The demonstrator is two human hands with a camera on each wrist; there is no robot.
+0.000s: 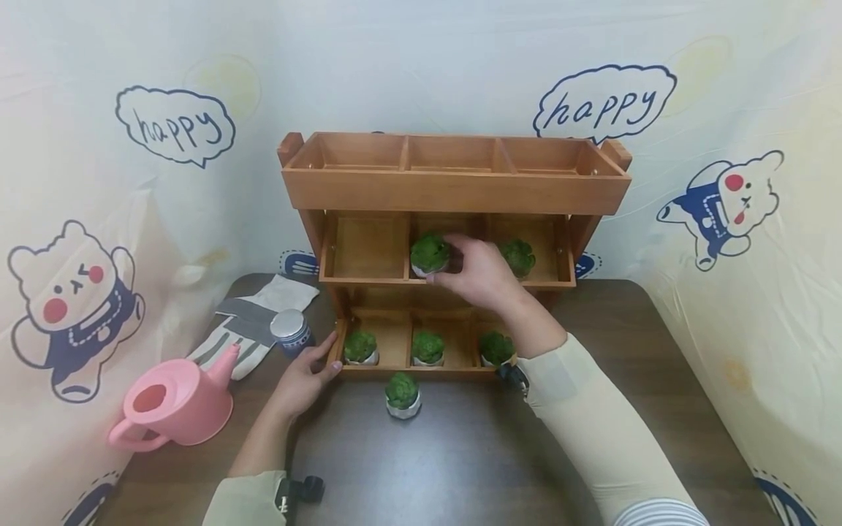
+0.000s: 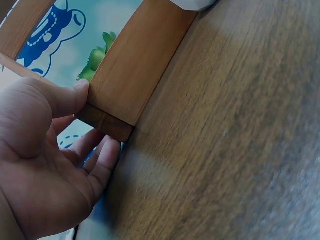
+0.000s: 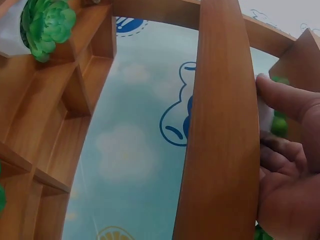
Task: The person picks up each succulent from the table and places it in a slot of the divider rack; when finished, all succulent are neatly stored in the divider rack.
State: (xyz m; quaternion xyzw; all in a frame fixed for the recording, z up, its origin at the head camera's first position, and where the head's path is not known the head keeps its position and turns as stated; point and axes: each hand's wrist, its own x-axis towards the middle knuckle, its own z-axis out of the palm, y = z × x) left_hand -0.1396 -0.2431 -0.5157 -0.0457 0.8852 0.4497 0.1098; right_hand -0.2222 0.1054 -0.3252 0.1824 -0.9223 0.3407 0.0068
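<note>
My right hand (image 1: 485, 274) pinches a small potted succulent (image 1: 430, 252) between thumb and fingers, at the middle compartment of the middle tier of a wooden plant stand (image 1: 454, 193). In the right wrist view, the tier's front board (image 3: 220, 130) partly hides that pot. At the lower left corner of the stand, my left hand (image 1: 304, 383) grips the bottom tier's end; the left wrist view shows the thumb (image 2: 75, 97) on its edge and the fingers curled below. Another succulent (image 1: 517, 258) sits in the middle tier's right compartment.
The bottom tier holds a succulent in each compartment: left (image 1: 360, 346), middle (image 1: 427, 348), right (image 1: 495, 348). One more succulent (image 1: 403, 394) stands on the table before the stand. Left are a pink watering can (image 1: 180, 402), gloves (image 1: 246, 329) and a lidded blue-and-white container (image 1: 291, 332).
</note>
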